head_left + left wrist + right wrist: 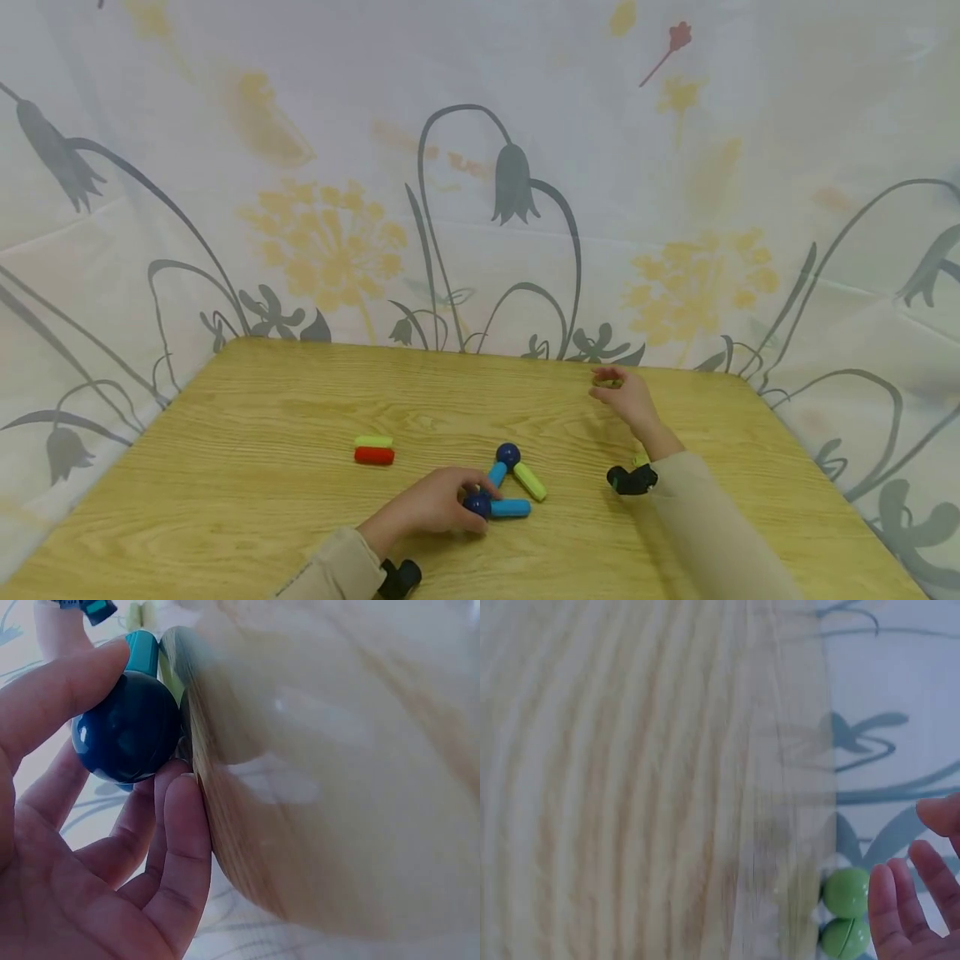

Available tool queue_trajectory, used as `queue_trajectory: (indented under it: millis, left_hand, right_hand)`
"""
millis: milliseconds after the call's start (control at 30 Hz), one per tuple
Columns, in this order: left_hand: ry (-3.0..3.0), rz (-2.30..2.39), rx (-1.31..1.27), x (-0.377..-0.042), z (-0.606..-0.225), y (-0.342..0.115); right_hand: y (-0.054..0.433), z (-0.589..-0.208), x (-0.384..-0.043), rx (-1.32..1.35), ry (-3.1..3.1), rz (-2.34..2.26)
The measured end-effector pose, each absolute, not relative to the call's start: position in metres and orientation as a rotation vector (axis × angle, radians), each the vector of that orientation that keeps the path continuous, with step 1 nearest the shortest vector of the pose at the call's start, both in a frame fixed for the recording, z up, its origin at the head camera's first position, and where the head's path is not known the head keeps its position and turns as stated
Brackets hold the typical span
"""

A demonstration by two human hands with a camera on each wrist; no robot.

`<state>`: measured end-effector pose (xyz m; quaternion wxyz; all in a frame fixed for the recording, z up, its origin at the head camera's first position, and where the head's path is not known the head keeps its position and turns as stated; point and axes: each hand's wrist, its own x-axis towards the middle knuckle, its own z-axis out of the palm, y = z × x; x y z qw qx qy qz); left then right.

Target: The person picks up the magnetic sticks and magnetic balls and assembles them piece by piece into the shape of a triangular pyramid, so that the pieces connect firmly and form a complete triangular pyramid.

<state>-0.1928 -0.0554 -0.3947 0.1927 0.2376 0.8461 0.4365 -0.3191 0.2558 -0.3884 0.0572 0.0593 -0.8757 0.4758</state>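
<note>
In the head view, your left hand (442, 502) is curling its thumb and fingers round a glossy dark blue ball (477, 503) on the near part of the wood-grained tabletop (300, 392). A smooth bright blue rod (512, 507) is extending right from that ball. Farther off, a second dark blue ball (507, 454) is meeting another blue rod (497, 474) and a ridged yellow-green rod (531, 482). To the left, a red rod (374, 456) is lying just nearer than a second yellow-green rod (373, 442). Your right hand (628, 400) is hovering near the far edge, fingers loosely bent.

In the left wrist view, your thumb is pressing the ball near its rod while your fingers are cupping the other side. The pieces are looking like hard, stiff plastic, probably light and sturdy; the polished ball is likely being slippery, so gripping it across its widest part should be safest, and the rods across their middles.

In the right wrist view, your fingers are spreading apart, apparently holding nothing, beside two shiny green balls (846, 893) at the tabletop's edge, one crossed by a thin line; you cannot tell whether a fingertip is touching them.
</note>
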Motion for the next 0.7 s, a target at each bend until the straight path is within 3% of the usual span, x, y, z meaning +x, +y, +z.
queue_trajectory:
  millis: [700]
  left_hand:
    - [2.341,1.235,0.712,-0.193,-0.395,-0.058]
  right_hand:
    - [0.268,-0.391,-0.339,0.153,-2.826,1.323]
